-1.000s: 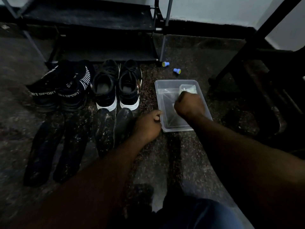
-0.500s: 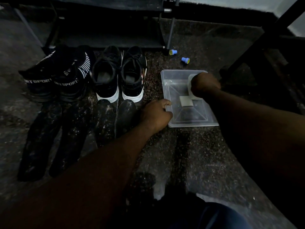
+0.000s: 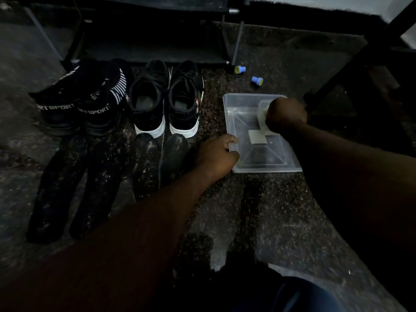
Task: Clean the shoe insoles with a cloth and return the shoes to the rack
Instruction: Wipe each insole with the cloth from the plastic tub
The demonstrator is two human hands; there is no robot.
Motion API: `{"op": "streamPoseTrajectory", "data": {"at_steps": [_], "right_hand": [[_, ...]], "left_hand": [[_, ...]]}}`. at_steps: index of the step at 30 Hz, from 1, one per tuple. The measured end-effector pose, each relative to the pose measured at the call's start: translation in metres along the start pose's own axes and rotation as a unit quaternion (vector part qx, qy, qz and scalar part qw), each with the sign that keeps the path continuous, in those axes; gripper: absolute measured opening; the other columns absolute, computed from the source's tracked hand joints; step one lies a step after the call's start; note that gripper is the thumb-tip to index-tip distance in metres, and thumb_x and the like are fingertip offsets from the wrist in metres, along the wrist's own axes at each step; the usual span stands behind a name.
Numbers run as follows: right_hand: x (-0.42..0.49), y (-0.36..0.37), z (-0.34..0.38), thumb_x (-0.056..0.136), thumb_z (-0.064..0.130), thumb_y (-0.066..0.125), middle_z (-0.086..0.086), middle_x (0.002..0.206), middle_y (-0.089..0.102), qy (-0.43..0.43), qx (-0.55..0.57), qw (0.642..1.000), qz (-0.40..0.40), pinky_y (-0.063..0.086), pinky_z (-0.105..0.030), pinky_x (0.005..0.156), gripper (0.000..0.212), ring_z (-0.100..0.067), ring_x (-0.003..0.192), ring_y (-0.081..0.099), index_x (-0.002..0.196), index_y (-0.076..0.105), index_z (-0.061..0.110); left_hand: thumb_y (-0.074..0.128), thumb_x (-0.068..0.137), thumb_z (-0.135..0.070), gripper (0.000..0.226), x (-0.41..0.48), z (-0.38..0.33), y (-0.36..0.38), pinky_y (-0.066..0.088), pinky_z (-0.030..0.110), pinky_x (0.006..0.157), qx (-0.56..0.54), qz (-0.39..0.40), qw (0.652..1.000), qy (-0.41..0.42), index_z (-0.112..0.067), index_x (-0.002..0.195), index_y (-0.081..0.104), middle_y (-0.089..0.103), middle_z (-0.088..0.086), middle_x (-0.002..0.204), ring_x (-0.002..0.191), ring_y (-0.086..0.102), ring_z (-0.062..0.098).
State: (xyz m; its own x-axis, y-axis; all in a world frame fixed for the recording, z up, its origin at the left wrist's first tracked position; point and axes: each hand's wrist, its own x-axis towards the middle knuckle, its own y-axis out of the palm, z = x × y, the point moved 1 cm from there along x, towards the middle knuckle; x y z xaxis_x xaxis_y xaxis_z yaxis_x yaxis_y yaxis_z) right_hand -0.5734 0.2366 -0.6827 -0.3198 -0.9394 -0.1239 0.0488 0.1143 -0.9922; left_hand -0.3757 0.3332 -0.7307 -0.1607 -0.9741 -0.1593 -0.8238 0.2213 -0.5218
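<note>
Down on the speckled floor [image 3: 270,221] in front of the shoe rack [image 3: 157,30], it's pretty dim, but here's the setup. A clear plastic tub [image 3: 238,118] sits off to the right, and the person's left hand [image 3: 217,154] has its fingers curled over the tub's near left rim, gripping it. Their right hand [image 3: 286,113] is balled into a fist around a pale cloth [image 3: 261,113] over the far right part of the tub, with a bit of cloth hanging down inside. To the left of the tub, two pairs of shoes are lined up with their heels toward us. The black sock-style pair [image 3: 78,104] has "SPORT" in white repeated on the heel bands, the only readable lettering here. The black lace-up sneakers [image 3: 166,102] next to them have white soles. The insoles are all out, lying flat on the floor just in front of their shoes: a long dark pair [image 3: 76,183] on the left and a dusty-looking pair [image 3: 157,163] right beside the left wrist. Two little blue caps [image 3: 240,69] lie near the rack's leg.
</note>
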Motion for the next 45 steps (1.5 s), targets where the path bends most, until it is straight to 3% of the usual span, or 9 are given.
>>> {"op": "streamPoseTrajectory", "data": {"at_steps": [3,6,13,27,33,40,45], "right_hand": [[-0.004,-0.003,-0.001,0.089,0.019,0.067,-0.016,0.120,0.067,-0.002,0.026,1.000,-0.014,0.049,-0.034,0.078,0.012,-0.035,0.111,0.065,0.098,0.069,0.013],[-0.006,-0.005,-0.007,0.088,0.025,0.064,-0.018,0.122,0.068,-0.009,0.041,0.999,-0.034,0.051,-0.037,0.085,0.026,-0.040,0.113,0.064,0.109,0.071,0.013],[-0.008,-0.009,-0.010,0.091,0.024,0.061,-0.019,0.124,0.067,0.007,0.117,0.992,-0.042,0.048,-0.034,0.086,0.031,-0.038,0.116,0.063,0.117,0.070,0.010],[-0.005,-0.006,-0.007,0.086,0.020,0.072,-0.017,0.135,0.062,0.022,0.122,0.992,-0.004,0.052,-0.040,0.099,0.045,-0.037,0.125,0.060,0.130,0.064,0.016],[-0.009,-0.011,-0.005,0.087,0.029,0.066,-0.022,0.126,0.066,0.057,0.119,0.990,-0.054,0.054,-0.044,0.094,0.038,-0.042,0.117,0.064,0.120,0.069,0.010],[-0.017,-0.031,0.003,0.086,0.037,0.053,-0.021,0.135,0.058,0.061,0.158,0.974,-0.149,0.050,-0.048,0.103,0.050,-0.043,0.126,0.055,0.126,0.062,0.009],[-0.034,-0.046,0.017,0.095,0.045,0.049,-0.021,0.107,0.069,-0.021,0.223,0.948,-0.227,0.050,-0.046,0.084,0.039,-0.043,0.102,0.064,0.108,0.058,0.009]], "left_hand": [[0.070,0.086,-0.017,0.042,0.000,0.001,0.000,0.050,0.026,0.089,-0.001,0.003,1.000,-0.001,-0.027,0.127,0.069,0.065,0.000,0.110,0.101,0.063,0.018],[0.069,0.087,-0.018,0.041,0.000,0.003,0.001,0.051,0.028,0.088,-0.008,0.007,1.000,-0.004,-0.028,0.127,0.068,0.065,0.000,0.107,0.099,0.063,0.019],[0.066,0.090,-0.019,0.041,0.001,0.004,0.003,0.043,0.025,0.077,-0.004,0.017,1.000,-0.002,-0.027,0.130,0.066,0.064,0.002,0.102,0.094,0.062,0.020],[0.064,0.091,-0.016,0.041,-0.002,0.000,-0.003,0.052,0.030,0.085,0.004,0.029,1.000,0.002,-0.024,0.131,0.066,0.065,0.001,0.100,0.095,0.063,0.021],[0.066,0.088,-0.011,0.043,-0.006,-0.002,-0.007,0.054,0.029,0.087,0.002,0.027,1.000,0.001,-0.022,0.129,0.068,0.066,0.000,0.100,0.095,0.064,0.019],[0.065,0.088,-0.013,0.036,-0.009,-0.008,-0.019,0.052,0.027,0.091,0.019,0.015,1.000,-0.016,-0.022,0.123,0.070,0.071,0.000,0.115,0.105,0.065,0.019],[0.065,0.089,-0.016,0.029,-0.016,-0.010,-0.032,0.049,0.024,0.088,0.011,0.001,0.999,-0.030,-0.022,0.117,0.072,0.072,-0.003,0.115,0.105,0.065,0.017]]}}
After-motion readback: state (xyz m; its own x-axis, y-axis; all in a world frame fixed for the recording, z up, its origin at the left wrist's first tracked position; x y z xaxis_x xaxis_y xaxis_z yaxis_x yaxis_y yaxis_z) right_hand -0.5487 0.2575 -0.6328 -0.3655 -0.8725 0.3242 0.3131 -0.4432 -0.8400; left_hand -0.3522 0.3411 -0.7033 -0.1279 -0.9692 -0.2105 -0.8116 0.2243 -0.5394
